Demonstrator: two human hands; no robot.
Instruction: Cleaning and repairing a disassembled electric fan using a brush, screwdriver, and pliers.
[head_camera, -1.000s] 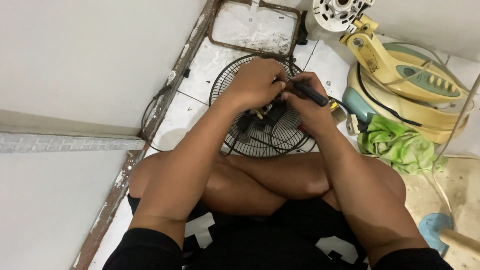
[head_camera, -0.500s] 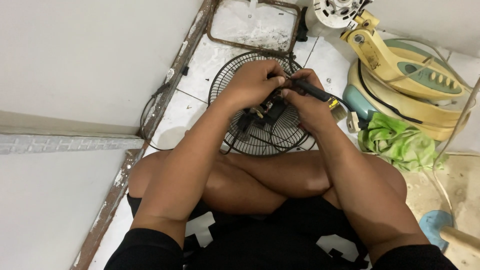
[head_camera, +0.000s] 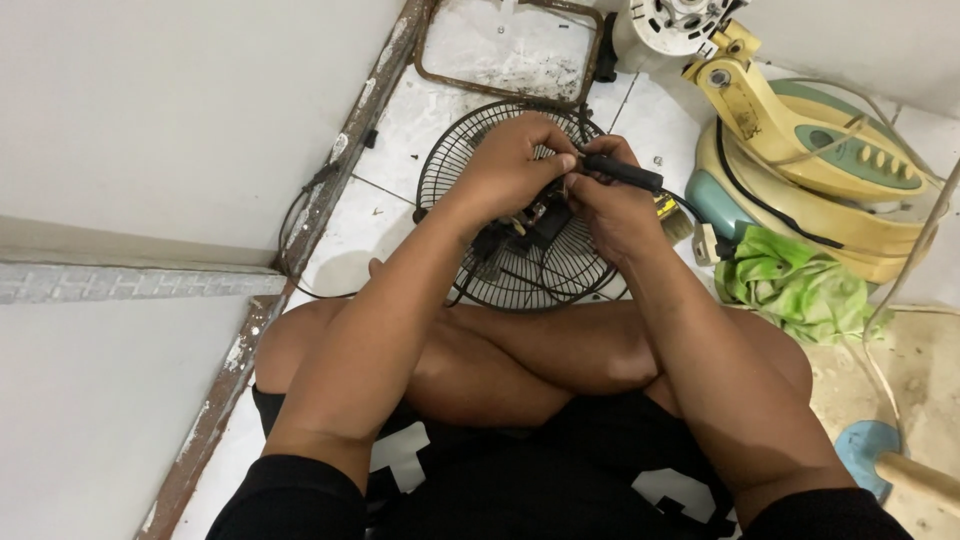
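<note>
1. position: person sits cross-legged on tiled floor (head_camera: 390, 150); both hands meet over a black fan guard (head_camera: 450, 170) lying flat in front of the knees.
2. left hand (head_camera: 510, 165): fingers curled and closed, pinching sth small at the tips; the item itself is too small to identify.
3. right hand (head_camera: 615, 210): closed around a black-handled tool (head_camera: 625, 173), prob. a soldering iron or screwdriver; tip hidden where the fingertips of both hands touch.
4. work item: a small black part w/ wires (head_camera: 530, 225) sits just below the hands, on or just above the guard; cannot tell which.
5. surroundings: yellow-green fan base (head_camera: 830, 150) to the right, green cloth (head_camera: 790, 285) beside it, rusty wire frame (head_camera: 510, 90) beyond the guard.
6. step in hand (judgement): tool tip is being applied to a joint or fastener on the wired part, w/ left hand steadying it.
7. next move calls for (judgement): steady tip contact, firm pinch by left hand, wires kept clear of the guard's spokes.
</note>
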